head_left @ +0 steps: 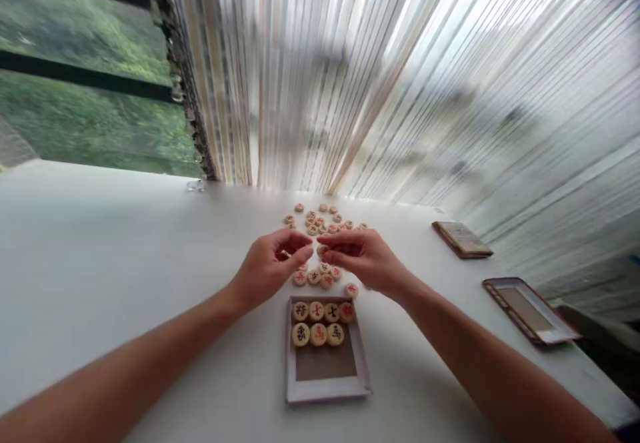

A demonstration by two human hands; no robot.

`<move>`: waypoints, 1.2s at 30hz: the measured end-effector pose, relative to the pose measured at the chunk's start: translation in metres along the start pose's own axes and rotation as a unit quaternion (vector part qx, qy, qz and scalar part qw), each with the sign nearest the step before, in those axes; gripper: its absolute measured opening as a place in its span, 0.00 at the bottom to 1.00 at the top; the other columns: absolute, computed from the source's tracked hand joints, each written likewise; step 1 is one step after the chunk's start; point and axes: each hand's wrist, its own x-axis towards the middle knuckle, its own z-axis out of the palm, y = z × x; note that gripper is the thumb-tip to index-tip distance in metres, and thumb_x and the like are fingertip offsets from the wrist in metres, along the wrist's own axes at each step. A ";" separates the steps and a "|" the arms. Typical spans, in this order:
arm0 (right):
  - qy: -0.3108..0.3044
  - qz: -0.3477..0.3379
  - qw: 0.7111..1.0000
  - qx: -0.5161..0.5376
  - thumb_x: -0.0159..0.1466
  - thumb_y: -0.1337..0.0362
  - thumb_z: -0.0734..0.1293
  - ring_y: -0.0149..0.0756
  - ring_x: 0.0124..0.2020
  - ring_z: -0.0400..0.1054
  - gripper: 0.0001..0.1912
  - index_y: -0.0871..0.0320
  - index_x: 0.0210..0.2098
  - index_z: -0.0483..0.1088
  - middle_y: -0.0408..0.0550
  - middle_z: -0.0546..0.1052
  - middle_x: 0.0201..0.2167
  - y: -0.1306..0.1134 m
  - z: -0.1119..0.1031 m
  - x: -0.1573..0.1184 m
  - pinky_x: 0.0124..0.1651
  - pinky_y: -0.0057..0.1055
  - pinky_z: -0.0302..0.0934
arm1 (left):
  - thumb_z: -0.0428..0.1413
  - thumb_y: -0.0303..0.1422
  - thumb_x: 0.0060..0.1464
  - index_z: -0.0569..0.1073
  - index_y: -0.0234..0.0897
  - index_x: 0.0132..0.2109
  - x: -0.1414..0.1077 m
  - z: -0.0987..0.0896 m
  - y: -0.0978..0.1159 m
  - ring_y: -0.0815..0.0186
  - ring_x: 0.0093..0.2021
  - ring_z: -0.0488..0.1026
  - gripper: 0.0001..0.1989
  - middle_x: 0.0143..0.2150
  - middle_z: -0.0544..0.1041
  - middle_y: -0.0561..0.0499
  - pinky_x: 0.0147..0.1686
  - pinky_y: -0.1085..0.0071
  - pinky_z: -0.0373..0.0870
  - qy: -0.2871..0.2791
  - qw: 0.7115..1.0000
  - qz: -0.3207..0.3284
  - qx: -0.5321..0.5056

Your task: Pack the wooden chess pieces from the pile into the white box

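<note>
My left hand point(273, 263) is curled over the scattered xiangqi pieces, thumb and fingertips close together; whether anything sits between them is hidden. Facing it, my right hand point(363, 259) pinches at a round wooden xiangqi piece point(321, 251), which shows between its thumb and forefinger. Loose pieces lie behind and below the hands, among them a red-marked piece point(351, 289) beside the right wrist. Nearer to me is a shallow open box point(327, 389). Its back row has several pieces side by side, such as a black-marked piece point(301, 311); the second row has three, including a red one point(319, 334).
To the right on the white table point(150, 243) lie a brown box-like item point(463, 239) and a shallow tray-like lid point(525, 309) near the edge. A string curtain point(310, 96) hangs along the back. A small clear object point(196, 185) rests at its foot.
</note>
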 end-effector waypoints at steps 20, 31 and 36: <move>0.122 -0.169 0.977 -0.044 0.60 0.68 0.81 0.35 0.39 0.81 0.10 0.50 0.41 0.88 0.48 0.86 0.38 0.019 0.013 -0.068 0.40 0.26 0.78 | 0.70 0.28 0.56 0.87 0.38 0.42 -0.024 0.028 0.011 0.65 0.40 0.82 0.06 0.39 0.87 0.48 0.40 0.73 0.79 -0.058 0.993 0.015 -0.099; 0.110 -0.178 0.978 -0.007 0.60 0.72 0.81 0.33 0.41 0.81 0.12 0.49 0.40 0.88 0.47 0.86 0.39 0.018 0.015 -0.070 0.43 0.24 0.78 | 0.70 0.29 0.57 0.88 0.38 0.41 -0.028 0.031 0.019 0.62 0.41 0.83 0.04 0.39 0.86 0.47 0.39 0.71 0.80 -0.049 0.995 0.041 -0.070; 0.089 -0.098 0.989 0.067 0.62 0.66 0.81 0.31 0.38 0.81 0.08 0.49 0.41 0.88 0.46 0.86 0.38 0.020 0.012 -0.068 0.41 0.23 0.77 | 0.69 0.27 0.57 0.88 0.39 0.42 -0.027 0.032 0.021 0.64 0.41 0.85 0.05 0.39 0.88 0.48 0.41 0.74 0.82 -0.049 0.991 -0.009 -0.126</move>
